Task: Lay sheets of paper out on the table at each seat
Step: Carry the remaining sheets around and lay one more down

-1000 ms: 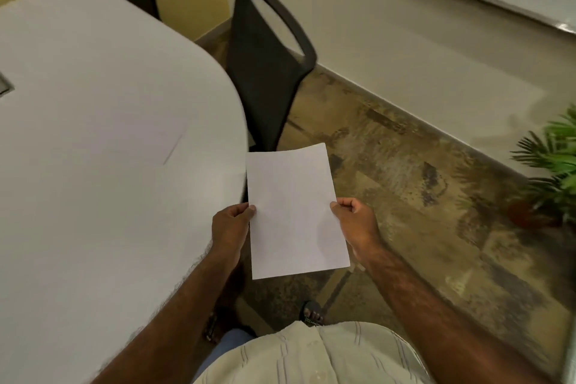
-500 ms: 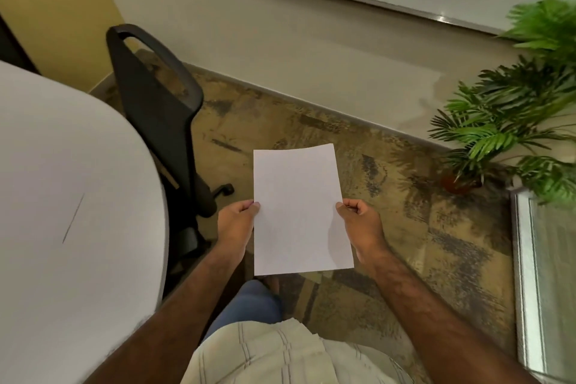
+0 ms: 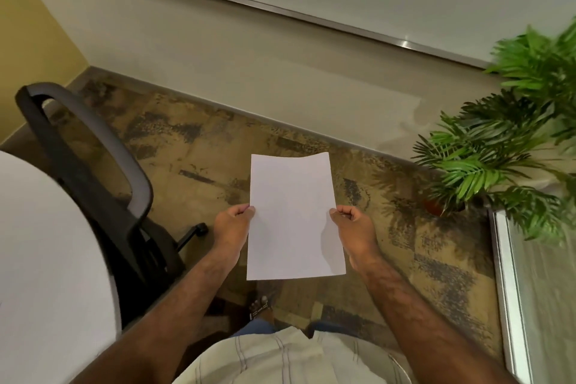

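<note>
Above the patterned floor (image 3: 199,162), clear of the table (image 3: 46,259): a blank white sheet of paper (image 3: 293,218), held out in front of the person's chest, long side running away from them. Left hand (image 3: 232,227) pinches the left edge about halfway along, thumb on top, fingers curled under. Right hand (image 3: 353,226) does the same on the right edge, directly opposite. Both grips closed tight on the paper. Could be more than one sheet in that stack, can't tell from here. Far edge of the paper bows up slightly. Table is off to the left, white top, rounded end, not touching the paper. Black mesh-back chair (image 3: 93,171) sits just beside the table's curved edge, between table and person. Potted green plant (image 3: 498,146) at right, near the wall (image 3: 249,65). One sandalled foot (image 3: 260,307) visible below the paper.
</note>
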The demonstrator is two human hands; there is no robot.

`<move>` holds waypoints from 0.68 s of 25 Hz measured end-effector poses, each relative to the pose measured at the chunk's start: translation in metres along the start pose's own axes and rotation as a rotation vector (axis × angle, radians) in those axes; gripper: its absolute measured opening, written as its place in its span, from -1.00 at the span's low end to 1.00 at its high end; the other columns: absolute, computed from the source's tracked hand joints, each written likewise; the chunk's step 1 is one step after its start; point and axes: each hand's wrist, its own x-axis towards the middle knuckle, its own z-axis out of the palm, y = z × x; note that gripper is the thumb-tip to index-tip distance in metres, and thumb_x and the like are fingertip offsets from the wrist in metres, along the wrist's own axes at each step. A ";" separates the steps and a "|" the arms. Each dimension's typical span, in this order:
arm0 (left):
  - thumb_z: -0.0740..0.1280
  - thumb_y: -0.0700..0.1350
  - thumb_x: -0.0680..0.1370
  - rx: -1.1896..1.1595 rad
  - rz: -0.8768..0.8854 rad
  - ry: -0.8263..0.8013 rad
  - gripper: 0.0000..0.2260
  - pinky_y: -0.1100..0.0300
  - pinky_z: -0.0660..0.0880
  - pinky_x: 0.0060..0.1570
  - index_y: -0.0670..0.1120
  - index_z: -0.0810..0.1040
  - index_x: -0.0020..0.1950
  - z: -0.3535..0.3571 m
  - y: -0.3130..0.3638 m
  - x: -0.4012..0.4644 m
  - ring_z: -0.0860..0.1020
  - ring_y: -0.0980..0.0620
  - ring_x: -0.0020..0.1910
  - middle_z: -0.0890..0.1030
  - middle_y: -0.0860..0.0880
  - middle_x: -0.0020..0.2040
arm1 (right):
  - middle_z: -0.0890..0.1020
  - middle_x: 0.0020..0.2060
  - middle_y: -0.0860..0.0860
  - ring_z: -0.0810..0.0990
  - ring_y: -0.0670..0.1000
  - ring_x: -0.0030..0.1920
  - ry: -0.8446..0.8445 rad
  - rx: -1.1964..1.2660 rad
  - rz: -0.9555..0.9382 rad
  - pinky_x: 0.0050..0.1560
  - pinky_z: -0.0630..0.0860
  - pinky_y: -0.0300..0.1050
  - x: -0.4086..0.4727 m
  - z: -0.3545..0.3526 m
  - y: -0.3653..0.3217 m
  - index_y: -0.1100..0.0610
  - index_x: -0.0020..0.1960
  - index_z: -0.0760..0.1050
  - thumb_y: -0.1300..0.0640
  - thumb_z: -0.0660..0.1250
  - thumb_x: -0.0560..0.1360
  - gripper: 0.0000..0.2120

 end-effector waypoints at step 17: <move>0.36 -0.10 0.66 0.057 -0.057 0.268 -0.87 0.37 0.53 -0.44 0.05 0.62 -0.07 0.083 0.148 0.165 0.68 0.07 -0.15 0.71 0.05 -0.12 | 0.74 -0.05 -0.01 0.67 0.05 -0.06 -0.181 -0.184 0.010 -0.17 0.52 -0.13 0.239 0.090 -0.146 0.09 0.09 0.70 0.02 0.45 0.63 -0.85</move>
